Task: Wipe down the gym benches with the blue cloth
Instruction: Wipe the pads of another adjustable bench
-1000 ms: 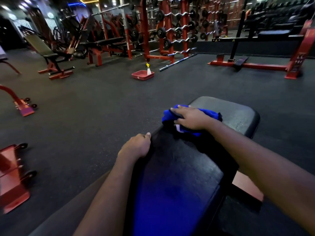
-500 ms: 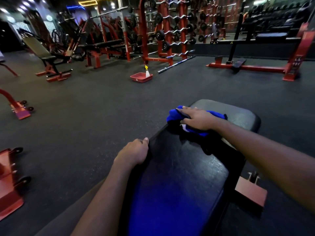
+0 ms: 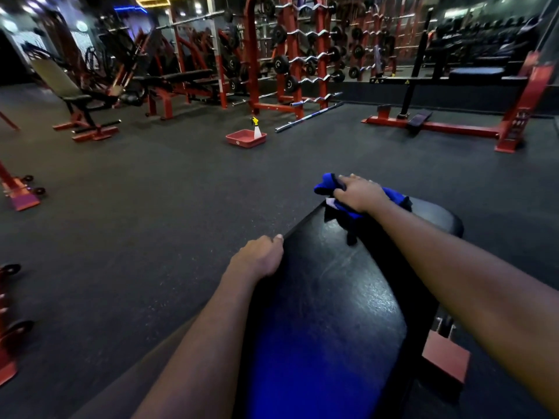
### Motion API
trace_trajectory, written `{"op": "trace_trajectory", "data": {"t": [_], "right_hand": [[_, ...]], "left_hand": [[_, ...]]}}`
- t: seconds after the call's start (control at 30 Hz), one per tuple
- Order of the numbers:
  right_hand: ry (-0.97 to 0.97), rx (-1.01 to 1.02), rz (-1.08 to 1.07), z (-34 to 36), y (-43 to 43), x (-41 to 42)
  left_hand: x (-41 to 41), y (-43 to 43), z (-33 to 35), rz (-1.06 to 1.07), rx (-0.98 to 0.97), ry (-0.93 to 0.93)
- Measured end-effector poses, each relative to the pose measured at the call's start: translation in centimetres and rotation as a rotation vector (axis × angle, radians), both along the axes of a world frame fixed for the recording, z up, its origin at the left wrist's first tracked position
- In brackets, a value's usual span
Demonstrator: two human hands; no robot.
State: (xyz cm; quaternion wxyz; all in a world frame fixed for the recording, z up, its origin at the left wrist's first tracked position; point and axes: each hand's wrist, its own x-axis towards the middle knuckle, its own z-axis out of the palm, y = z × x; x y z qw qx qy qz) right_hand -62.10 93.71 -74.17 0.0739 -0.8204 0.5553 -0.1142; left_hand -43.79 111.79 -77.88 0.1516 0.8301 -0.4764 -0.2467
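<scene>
Blue cloth (image 3: 325,184) in right hand (image 3: 358,193) on bench (image 3: 332,282); red tray (image 3: 242,143) beyond.

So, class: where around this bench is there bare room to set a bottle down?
The long pad is bare between the left hand gripping its left edge and the right forearm. The floor is bare from the pad to the red tray. Crowded: the pad's far end, where the right hand holds the blue cloth.

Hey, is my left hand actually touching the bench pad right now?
Touching. The head view shows the left hand gripping the left edge of the bench pad, thumb lying on the top surface with no gap.
</scene>
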Motion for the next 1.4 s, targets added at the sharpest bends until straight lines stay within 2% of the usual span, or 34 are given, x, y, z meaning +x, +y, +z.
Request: {"op": "trace_trajectory", "data": {"t": [0.07,0.1,0.2,0.27,0.47,0.57,0.67,0.83,1.03,1.2,1.33,1.4], "right_hand": [[-0.013,-0.004,-0.09,-0.1,-0.6,1.2],[0.006,-0.015,-0.064,0.0,-0.3,1.4],[0.02,-0.015,0.189,-0.3,0.7,0.4],[-0.015,0.064,0.244,-0.1,0.3,-1.2],[0.003,-0.001,-0.151,0.2,-1.4,1.6],[0.023,-0.024,0.021,0.0,-0.2,0.8],[-0.018,0.072,0.148,0.3,-0.4,-2.3],[-0.04,0.088,-0.206,0.3,-1.9,-1.7],[0.003,0.105,0.029,-0.5,-0.7,-5.9],[-0.023,0.099,-0.28,-0.3,-1.2,-5.9],[-0.016,0.114,-0.078,-0.1,0.3,-8.0],[-0.055,0.16,-0.06,0.0,0.4,-10.6]], "left_hand": [[-0.1,-0.1,-0.2,0.018,-0.016,-0.015],[-0.1,-0.2,-0.4,0.02,-0.014,-0.012],[0.4,-0.3,-1.0,0.015,-0.018,-0.012],[0.5,-0.5,-1.2,-0.008,-0.031,-0.026],[0.5,-0.5,-1.5,-0.007,-0.049,-0.088],[0.6,-0.5,-1.6,-0.007,-0.047,-0.074],[0.2,-0.4,-1.4,0.01,-0.069,-0.054],[0.0,-0.4,-1.2,0.051,-0.04,-0.023],[0.2,-0.3,-1.1,0.022,-0.041,-0.061],[0.1,-0.3,-1.1,0.037,-0.061,-0.06],[0.3,-0.4,-1.3,0.027,-0.069,-0.043],[0.4,-0.6,-1.4,-0.013,-0.064,-0.076]]}}
